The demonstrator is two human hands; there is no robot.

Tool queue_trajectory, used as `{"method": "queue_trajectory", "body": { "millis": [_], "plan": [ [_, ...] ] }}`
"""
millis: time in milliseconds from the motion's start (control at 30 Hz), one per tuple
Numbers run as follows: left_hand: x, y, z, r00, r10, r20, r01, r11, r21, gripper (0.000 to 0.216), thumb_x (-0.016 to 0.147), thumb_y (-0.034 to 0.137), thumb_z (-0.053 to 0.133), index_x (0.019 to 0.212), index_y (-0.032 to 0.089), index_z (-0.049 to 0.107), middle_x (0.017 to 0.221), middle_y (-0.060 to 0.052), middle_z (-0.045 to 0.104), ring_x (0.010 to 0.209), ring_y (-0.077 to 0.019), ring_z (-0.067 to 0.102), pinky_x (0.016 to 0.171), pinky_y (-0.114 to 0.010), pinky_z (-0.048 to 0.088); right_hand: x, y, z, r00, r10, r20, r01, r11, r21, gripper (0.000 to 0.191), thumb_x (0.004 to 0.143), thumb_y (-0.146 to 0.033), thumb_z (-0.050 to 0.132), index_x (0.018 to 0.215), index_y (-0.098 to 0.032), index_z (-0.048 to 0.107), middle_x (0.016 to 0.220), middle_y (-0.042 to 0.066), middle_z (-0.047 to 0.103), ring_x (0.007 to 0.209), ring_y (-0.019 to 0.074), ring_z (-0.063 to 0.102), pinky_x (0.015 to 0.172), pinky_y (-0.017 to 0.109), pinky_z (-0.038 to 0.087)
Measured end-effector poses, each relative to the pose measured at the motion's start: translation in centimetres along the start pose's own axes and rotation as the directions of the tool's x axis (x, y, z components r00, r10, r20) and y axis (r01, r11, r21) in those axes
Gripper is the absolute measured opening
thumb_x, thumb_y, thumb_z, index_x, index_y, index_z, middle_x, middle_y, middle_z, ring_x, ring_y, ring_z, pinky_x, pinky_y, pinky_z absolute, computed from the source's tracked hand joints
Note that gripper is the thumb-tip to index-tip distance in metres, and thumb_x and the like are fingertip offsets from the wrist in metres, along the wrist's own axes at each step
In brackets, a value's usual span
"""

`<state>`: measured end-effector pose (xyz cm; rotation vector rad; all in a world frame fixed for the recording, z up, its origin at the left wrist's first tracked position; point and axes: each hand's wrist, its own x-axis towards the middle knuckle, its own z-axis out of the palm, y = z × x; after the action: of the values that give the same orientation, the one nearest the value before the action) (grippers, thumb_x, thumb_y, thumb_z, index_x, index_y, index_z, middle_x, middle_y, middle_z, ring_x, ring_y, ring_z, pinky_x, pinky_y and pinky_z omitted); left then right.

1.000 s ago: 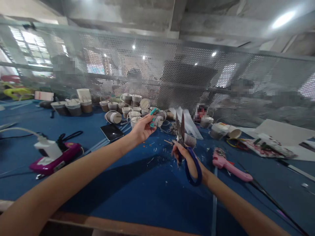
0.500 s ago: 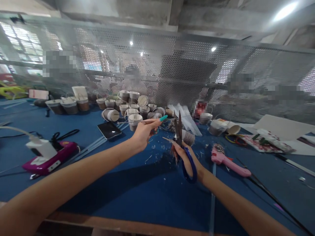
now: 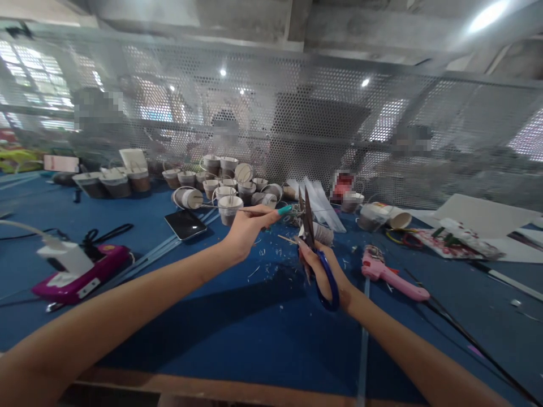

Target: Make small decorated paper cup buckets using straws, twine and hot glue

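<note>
The paper cup (image 3: pixel 324 233) just behind the right hand (image 3: pixel 316 264) is half covered by the blades. I cannot tell whether the fingers grip it or it merely sits on the blue table (image 3: pixel 254 339) beyond them. A pale sliver juts left from under that hand; what it is stays unclear.

The scissors (image 3: pixel 306 217) stand nearly upright, tips up and tilted slightly left, blades almost together, blue loops down by the wrist. The right hand is curled tight through those loops.

The left hand (image 3: pixel 246 229), just left of the scissors, has thumb and fingertips pressed together, pinching a thin stick (image 3: pixel 220 207). The stick runs level, leftward from the hand toward the heap of cups (image 3: pixel 229 183). A pink glue gun (image 3: pixel 392 276) lies right of the right hand, a phone (image 3: pixel 185 224) left of the left hand.
</note>
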<state>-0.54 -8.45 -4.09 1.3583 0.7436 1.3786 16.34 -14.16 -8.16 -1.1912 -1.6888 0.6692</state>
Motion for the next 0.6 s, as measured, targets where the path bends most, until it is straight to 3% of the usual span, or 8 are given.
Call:
{"method": "queue_trajectory", "body": {
  "millis": [600],
  "plan": [
    [0.3,-0.6,-0.1,0.999,0.035,0.004,-0.035,0.999,0.02,0.013,0.066,0.016,0.071,0.054,0.014,0.066,0.051,0.002,0.049,0.05,-0.0067,0.04,0.047,-0.021,0.033,-0.1,-1.0,0.3,0.996,0.093,-0.002,-0.092,0.995,-0.043,0.036,0.084,-0.05,0.043,0.061,-0.021,0.047,0.045,0.0,0.049,0.042,0.014,0.046,0.04,0.027,0.039]
  ]
}}
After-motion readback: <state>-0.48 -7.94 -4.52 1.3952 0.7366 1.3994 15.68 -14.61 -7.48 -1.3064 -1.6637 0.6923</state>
